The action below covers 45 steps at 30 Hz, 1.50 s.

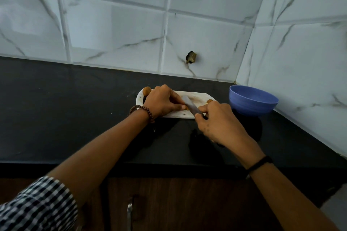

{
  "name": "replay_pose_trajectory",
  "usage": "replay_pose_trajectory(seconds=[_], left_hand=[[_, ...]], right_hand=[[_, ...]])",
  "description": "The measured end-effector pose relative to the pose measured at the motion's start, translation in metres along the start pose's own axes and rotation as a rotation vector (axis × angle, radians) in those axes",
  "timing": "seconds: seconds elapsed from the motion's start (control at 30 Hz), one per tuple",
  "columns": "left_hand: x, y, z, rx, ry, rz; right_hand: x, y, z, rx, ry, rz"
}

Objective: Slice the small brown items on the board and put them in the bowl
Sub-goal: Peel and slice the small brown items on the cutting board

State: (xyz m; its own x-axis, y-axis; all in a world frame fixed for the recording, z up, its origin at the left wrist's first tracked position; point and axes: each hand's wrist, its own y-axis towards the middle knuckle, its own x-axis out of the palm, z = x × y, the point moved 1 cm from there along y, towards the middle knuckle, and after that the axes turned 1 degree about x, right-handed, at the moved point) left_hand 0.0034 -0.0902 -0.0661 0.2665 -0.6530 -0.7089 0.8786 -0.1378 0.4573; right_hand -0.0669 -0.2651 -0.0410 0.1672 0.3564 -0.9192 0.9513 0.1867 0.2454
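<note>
Slicing step judged to be in hand. The left grip (162, 102) lies on the white, flat, round-cornered cutting board (197, 97), with thumb and fingertips pinched together on one small brown rounded item (185, 107) at the board's near middle. Most of that item is hidden by the fingers. The right grip (216, 120), over the board's near right edge, is clamped round the handle of a grey-bladed kitchen knife (190, 104); the handle itself is hidden.

Key relation: the blade's long axis runs slantwise from the board's near right edge toward its far middle. The pinched item sits just left of the blade, touching or nearly so; cannot tell which.

Judgement: the cut calls for a downward stroke close beside the left fingertips, so finger clearance is the risk.

Two more brown items show, one (147, 90) at the board's far left corner, one (209, 101) at its right edge.

A blue round bowl (252, 100) stands on the black counter (75, 108) just right of the board, nearer the right grip. Its contents are not visible.
</note>
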Motion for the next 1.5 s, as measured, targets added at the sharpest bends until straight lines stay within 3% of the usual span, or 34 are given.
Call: replay_pose_trajectory(seconds=[0.27,0.4,0.53,0.63,1.13,1.33,1.5], left_hand=[[0.000,0.001,-0.001,-0.005,-0.007,0.001],[0.001,0.002,-0.003,0.013,-0.021,-0.015],[0.001,0.002,-0.003,0.021,-0.034,-0.014],[0.001,0.003,-0.005,0.019,-0.049,-0.017],[0.003,0.004,-0.007,0.029,-0.070,-0.001],[0.004,0.005,-0.010,0.036,-0.061,-0.012],[0.006,0.005,-0.009,0.079,0.018,-0.036]], right_hand=[[0.002,0.006,-0.010,0.045,-0.015,-0.054],[0.008,0.006,-0.010,0.011,-0.067,-0.005],[0.002,0.007,-0.017,0.126,-0.135,-0.211],[0.006,0.003,-0.015,0.052,-0.155,-0.132],[-0.010,-0.019,-0.013,0.155,-0.187,-0.303],[-0.023,-0.035,-0.007,0.131,-0.158,-0.296],[-0.035,-0.045,0.010,0.031,0.003,-0.183]])
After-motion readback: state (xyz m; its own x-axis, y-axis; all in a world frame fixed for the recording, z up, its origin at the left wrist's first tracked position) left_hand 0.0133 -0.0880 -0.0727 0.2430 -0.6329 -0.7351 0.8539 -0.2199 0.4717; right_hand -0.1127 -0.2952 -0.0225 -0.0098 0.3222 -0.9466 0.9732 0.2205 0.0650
